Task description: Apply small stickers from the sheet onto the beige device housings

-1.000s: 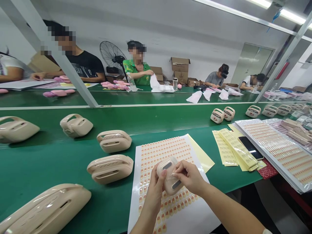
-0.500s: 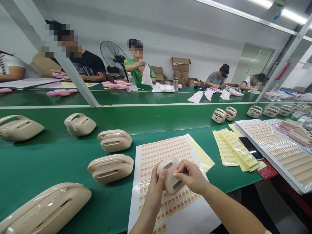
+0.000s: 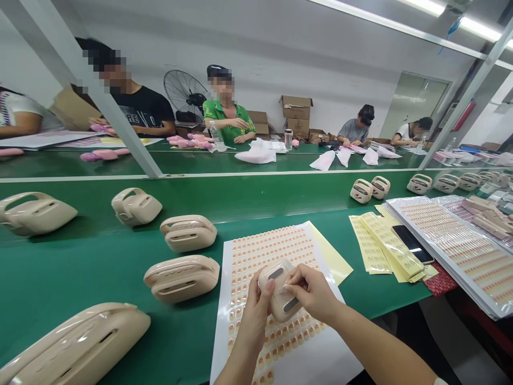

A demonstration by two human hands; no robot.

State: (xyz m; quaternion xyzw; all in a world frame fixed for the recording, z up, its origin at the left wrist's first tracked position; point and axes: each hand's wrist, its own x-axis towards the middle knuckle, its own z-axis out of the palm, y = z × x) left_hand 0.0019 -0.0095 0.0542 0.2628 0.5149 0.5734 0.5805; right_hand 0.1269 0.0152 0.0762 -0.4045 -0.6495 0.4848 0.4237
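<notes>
My left hand (image 3: 256, 302) is closed around a cream plastic case with a handle (image 3: 276, 310), with its thumb lying on the face that is turned up. Two dark grey elongated patches show on that face. My right hand (image 3: 315, 291) is pinched, its fingertips against the middle of the case; anything between them is too small to make out. Below both hands lies a white sheet of small orange and cream stickers (image 3: 276, 240), with a yellow sheet (image 3: 331, 256) partly under it.
Several similar cream cases (image 3: 188, 232) stand to the left and on the green conveyor belt (image 3: 256, 192). To the right are yellow sticker strips (image 3: 377, 240), a phone (image 3: 412, 243) and stacked sticker sheets (image 3: 452, 240). Co-workers sit across, behind a metal post (image 3: 100, 101).
My hands and the case have barely moved. Across the belt, the co-worker in green has laid down the white sheet they held up. Cases on the belt have shifted slightly right.
</notes>
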